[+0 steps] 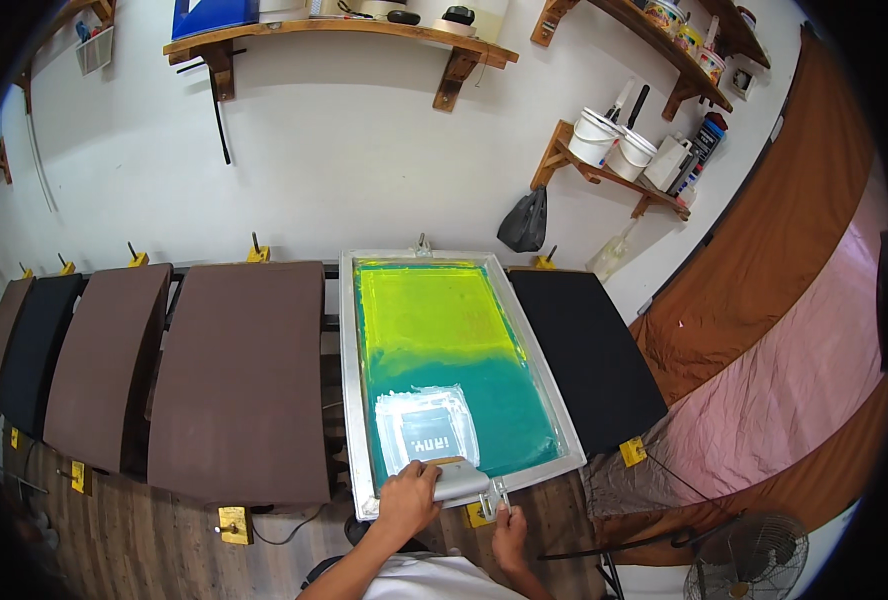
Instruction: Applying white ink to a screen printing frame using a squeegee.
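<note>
A screen printing frame (348, 400) with a silver metal rim lies in front of me. Its mesh is yellow-green (434, 310) at the far end and teal (504, 410) nearer me. White ink (394, 410) surrounds a greyish printed design close to the near edge. My left hand (411, 497) is closed around a grey squeegee (454, 480) at the frame's near end. Just to the right, my right hand (509, 537) is closed on a small metal clamp (494, 497) at the near rim. The fingers' undersides are hidden.
Several padded brown and black boards, including a wide brown one (244, 380), stretch to the left. A black board (584, 350) lies right of the frame. Wall shelves hold white buckets (594, 137). A fan (749, 555) stands at lower right, below brown and pink curtains (764, 310).
</note>
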Available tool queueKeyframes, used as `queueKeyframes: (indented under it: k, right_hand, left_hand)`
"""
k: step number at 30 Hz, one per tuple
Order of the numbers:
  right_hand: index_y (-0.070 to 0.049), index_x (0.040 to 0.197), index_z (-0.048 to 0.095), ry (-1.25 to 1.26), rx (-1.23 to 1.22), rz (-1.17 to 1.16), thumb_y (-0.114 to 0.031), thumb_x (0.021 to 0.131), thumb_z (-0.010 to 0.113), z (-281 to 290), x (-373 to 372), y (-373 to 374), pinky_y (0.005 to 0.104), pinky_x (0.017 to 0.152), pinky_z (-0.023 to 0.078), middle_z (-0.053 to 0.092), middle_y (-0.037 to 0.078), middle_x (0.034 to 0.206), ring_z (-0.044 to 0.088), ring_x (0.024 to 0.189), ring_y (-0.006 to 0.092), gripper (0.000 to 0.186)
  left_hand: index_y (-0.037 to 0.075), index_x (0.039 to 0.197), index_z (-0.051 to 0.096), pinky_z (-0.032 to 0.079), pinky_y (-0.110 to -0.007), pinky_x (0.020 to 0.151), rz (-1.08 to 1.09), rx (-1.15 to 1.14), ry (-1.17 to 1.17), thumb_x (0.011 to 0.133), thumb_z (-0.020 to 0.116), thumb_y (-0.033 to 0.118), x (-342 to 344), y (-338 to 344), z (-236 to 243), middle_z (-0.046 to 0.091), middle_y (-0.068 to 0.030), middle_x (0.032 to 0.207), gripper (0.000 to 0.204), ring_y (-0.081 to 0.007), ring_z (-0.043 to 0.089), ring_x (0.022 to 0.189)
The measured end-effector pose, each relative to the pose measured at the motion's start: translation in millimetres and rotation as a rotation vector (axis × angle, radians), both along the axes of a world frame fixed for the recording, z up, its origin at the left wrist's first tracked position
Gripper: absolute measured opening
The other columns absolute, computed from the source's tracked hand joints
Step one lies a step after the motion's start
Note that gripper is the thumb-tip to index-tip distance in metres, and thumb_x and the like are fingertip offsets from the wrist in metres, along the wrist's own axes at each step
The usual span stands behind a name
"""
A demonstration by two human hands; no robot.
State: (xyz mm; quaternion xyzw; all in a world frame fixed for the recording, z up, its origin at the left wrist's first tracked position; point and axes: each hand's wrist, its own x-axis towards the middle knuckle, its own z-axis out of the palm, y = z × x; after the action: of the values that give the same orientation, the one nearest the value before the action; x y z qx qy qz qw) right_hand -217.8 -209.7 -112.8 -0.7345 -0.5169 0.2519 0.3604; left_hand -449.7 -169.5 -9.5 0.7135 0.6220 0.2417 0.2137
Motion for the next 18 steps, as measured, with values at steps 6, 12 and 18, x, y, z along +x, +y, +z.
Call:
queueKeyframes:
  k: [6,12,18]
  right_hand:
    - [-0.001,0.078,0.049,-0.022,0.026,-0.007,-0.031,0.101,0.053,2.9,-1.5,0.5,0.0388,0.058,0.040,0.051,0.009,0.066,0.045,0.063,0.0169,0.038]
    - [-0.001,0.078,0.049,0.051,-0.031,0.004,-0.031,0.101,0.053,15.3,-5.7,0.9,0.0391,0.058,0.040,0.050,0.010,0.065,0.044,0.063,0.0167,0.038]
    - [-0.001,0.076,0.048,0.034,-0.007,0.011,-0.030,0.101,0.054,12.3,-4.5,1.2,0.0386,0.056,0.038,0.047,0.009,0.063,0.043,0.062,0.0156,0.039]
  left_hand:
    - [0.008,0.108,0.066,0.056,-0.042,0.074,0.003,-0.004,0.000,0.068,0.080,0.017,0.4,2.5,-2.6,0.063,-0.0138,0.098,0.044,-0.0316,0.067,0.087]
    - [0.008,0.107,0.066,0.056,-0.042,0.075,-0.009,-0.021,0.007,0.068,0.080,0.017,-1.2,5.8,-1.5,0.063,-0.0138,0.098,0.043,-0.0319,0.067,0.087]
    - [0.008,0.107,0.065,0.056,-0.043,0.074,-0.007,-0.027,0.002,0.067,0.080,0.017,-0.5,6.0,-4.2,0.063,-0.0140,0.096,0.043,-0.0320,0.067,0.086]
